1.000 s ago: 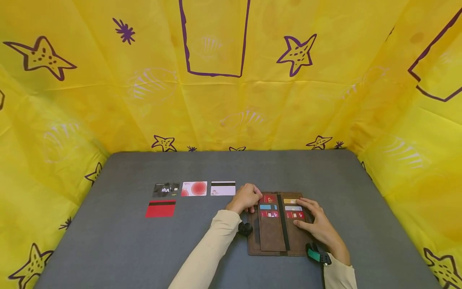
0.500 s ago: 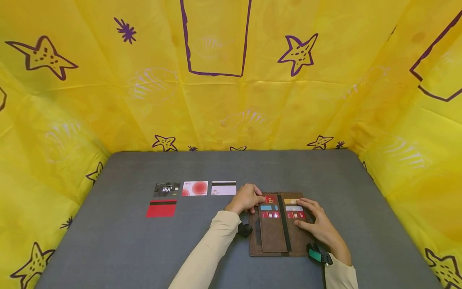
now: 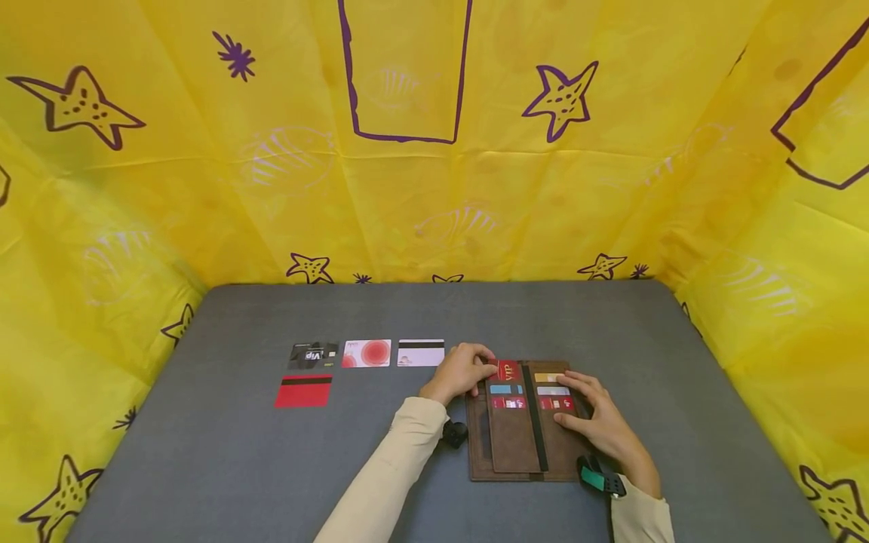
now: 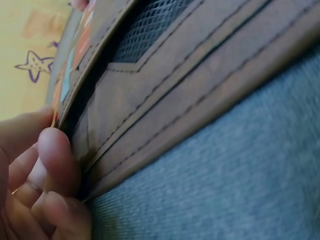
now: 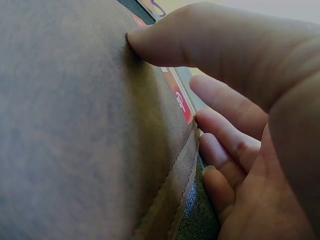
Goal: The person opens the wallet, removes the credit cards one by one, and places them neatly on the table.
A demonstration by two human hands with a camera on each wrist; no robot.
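An open brown wallet [image 3: 512, 441] lies on the grey table, cards showing in its slots on both sides of a black strap. My left hand [image 3: 462, 373] is at its upper left, thumb and index finger pinching the edge of a red VIP card [image 3: 508, 370] in the top left slot. In the left wrist view that card appears edge-on as a thin orange line between the fingertips. My right hand [image 3: 600, 418] holds the wallet's right side, with the thumb [image 5: 160, 42] on the leather and the other fingers [image 5: 225, 132] along the outer edge.
Left of the wallet lie a black VIP card [image 3: 314, 356], a white card with red circles [image 3: 367, 354], a white card with a black stripe [image 3: 421, 354] and a red striped card [image 3: 303, 391]. A yellow patterned cloth [image 3: 407, 204] surrounds the table.
The red VIP card has slid slightly up in its slot, showing more of its lettering. My left hand has shifted a little upward with it; the right hand stays put.
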